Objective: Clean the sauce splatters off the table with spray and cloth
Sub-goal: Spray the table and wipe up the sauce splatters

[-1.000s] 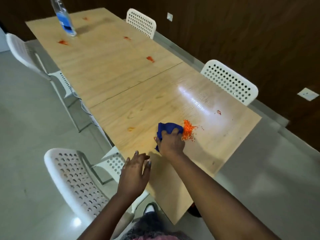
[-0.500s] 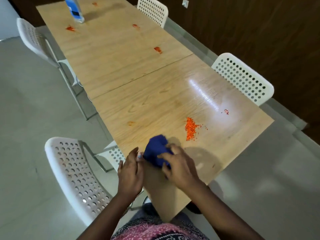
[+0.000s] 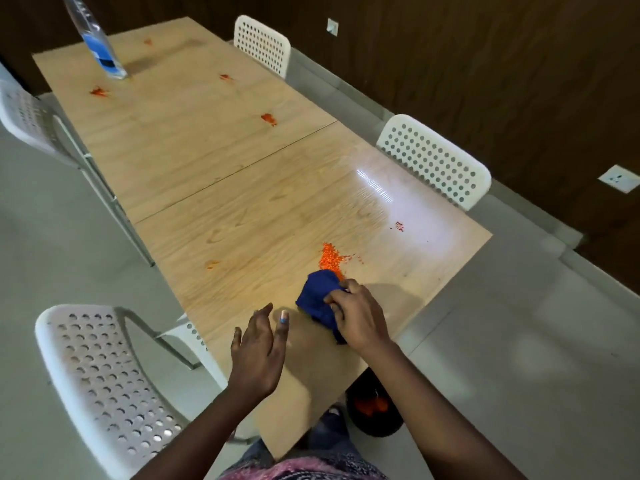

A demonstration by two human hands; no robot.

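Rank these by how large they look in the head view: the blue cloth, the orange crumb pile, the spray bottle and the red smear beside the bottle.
1. Spray bottle, though its top is cut off
2. Blue cloth, partly under the right hand
3. Orange crumb pile
4. Red smear

Distance from the camera shrinks the bottle and smear.

White chairs (image 3: 437, 161); dark wood wall (image 3: 485, 64); grey floor (image 3: 519, 341).

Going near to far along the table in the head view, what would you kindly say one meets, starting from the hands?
left hand → blue cloth gripped by right hand → orange crumb pile → table seam → spray bottle.
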